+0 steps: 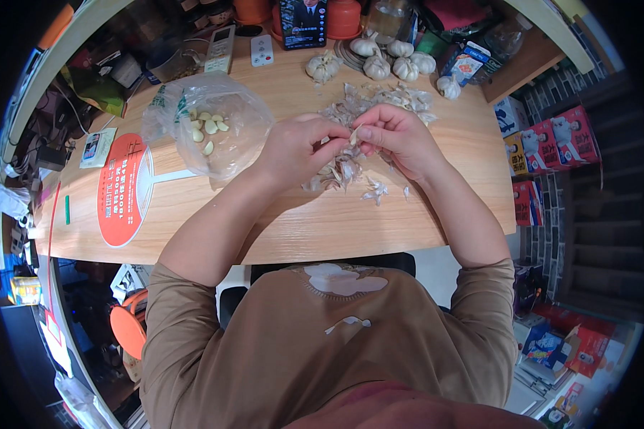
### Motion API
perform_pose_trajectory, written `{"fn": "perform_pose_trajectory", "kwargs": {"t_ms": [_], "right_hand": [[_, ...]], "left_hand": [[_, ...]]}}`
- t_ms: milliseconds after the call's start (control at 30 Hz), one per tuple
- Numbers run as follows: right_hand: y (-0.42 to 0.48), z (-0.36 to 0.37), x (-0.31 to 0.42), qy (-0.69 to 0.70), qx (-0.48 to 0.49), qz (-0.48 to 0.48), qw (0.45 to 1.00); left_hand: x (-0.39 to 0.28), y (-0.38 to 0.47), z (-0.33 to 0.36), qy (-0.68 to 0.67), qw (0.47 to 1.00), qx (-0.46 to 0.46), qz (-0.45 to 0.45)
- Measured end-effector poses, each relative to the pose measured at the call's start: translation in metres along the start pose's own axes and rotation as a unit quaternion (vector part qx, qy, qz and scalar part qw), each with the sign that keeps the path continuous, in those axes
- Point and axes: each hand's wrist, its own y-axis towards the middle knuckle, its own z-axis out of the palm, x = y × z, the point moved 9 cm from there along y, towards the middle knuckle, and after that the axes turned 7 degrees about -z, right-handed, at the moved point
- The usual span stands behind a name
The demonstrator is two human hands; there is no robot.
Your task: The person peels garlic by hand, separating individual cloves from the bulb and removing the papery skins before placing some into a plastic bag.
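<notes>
Between the fingertips of both hands is a garlic clove [356,135], partly covered by the fingers. My left hand [306,140] pinches it from the left, while my right hand [397,134] grips it with thumb and forefinger. Loose garlic skins [343,169] lie in a heap beneath and behind the hands. To the left, a clear plastic bag [241,112] lies with its mouth spread, and several peeled cloves [210,127] rest in it. Whole garlic bulbs [377,67] sit at the back, some on a round coiled mat [349,56].
A red paddle fan [119,193] lies left, its handle reaching under the bag. At the back stand a phone [304,24] with a lit screen, remote controls [262,50], a glass jar [385,21] and a small blue box [466,63]. The wooden table's front edge [322,256] is near my torso.
</notes>
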Motion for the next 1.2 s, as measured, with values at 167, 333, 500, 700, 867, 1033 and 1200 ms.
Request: {"fn": "perform_pose_trajectory", "kwargs": {"t_ms": [167,333,500,700,867,1033,1200], "right_hand": [[-0.001,0.000,-0.001,-0.012,0.005,0.008,1.000],[-0.001,0.000,-0.003,0.003,0.001,0.013,1.000],[0.000,-0.001,-0.004,0.025,-0.007,0.010,1.000],[0.001,0.001,-0.004,0.015,-0.008,-0.001,1.000],[0.000,0.003,-0.002,0.009,-0.005,0.002,1.000],[0.000,0.007,0.001,-0.027,0.009,0.000,1.000],[-0.002,0.011,-0.001,-0.025,0.042,0.011,0.999]], "left_hand": [[-0.003,-0.001,0.001,0.011,1.000,-0.004,0.023],[-0.001,-0.002,0.002,-0.012,1.000,-0.010,0.005],[-0.001,-0.002,0.003,0.009,1.000,-0.028,0.002],[0.002,-0.001,0.003,0.008,0.998,-0.054,-0.026],[0.002,0.000,-0.001,0.007,0.997,-0.056,-0.051],[0.008,-0.001,-0.008,0.001,0.994,-0.070,-0.079],[0.016,0.001,-0.021,-0.023,0.988,-0.117,-0.099]]}}
